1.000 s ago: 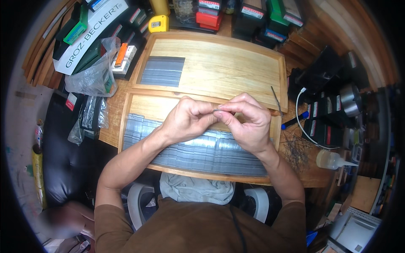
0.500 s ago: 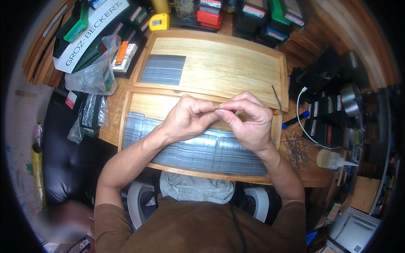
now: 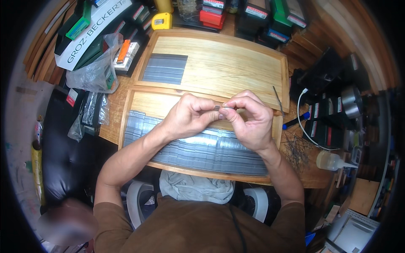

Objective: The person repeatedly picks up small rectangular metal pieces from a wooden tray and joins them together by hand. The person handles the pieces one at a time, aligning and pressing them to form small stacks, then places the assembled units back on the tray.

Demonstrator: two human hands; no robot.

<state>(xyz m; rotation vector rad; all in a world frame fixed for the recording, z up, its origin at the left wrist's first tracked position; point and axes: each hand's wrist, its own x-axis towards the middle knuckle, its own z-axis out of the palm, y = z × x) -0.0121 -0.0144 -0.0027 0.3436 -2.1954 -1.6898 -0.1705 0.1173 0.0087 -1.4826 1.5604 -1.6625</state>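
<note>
Left edge: a yellow tube stands near a black padded seat.
Left of the trays: a crumpled clear plastic bag lies among dark boxes; to its right, an orange lighter rests on a white pack.
Far tray: shallow, wooden, with a block of grey metal strips laid flat at its left end; a yellow tape measure sits just behind it.
Near tray: also wooden, with a long row of grey strips along its near side, running under the left forearm.
Left hand: over the near tray, thumb and forefinger pinched on a small dark piece, the other fingers curled in.
Small dark piece: between the fingertips of both hands, above the near tray; its shape is mostly hidden.
Right hand: thumb and forefinger closed on the piece's right end, almost touching the left fingertips.
Right of the trays: a thin dark rod slants across the far tray's right rim; a blue and black tool lies near a white cable.
Right side of the bench: a loose heap of thin dark bits, then a squeeze bottle with its nozzle pointing right.
</note>
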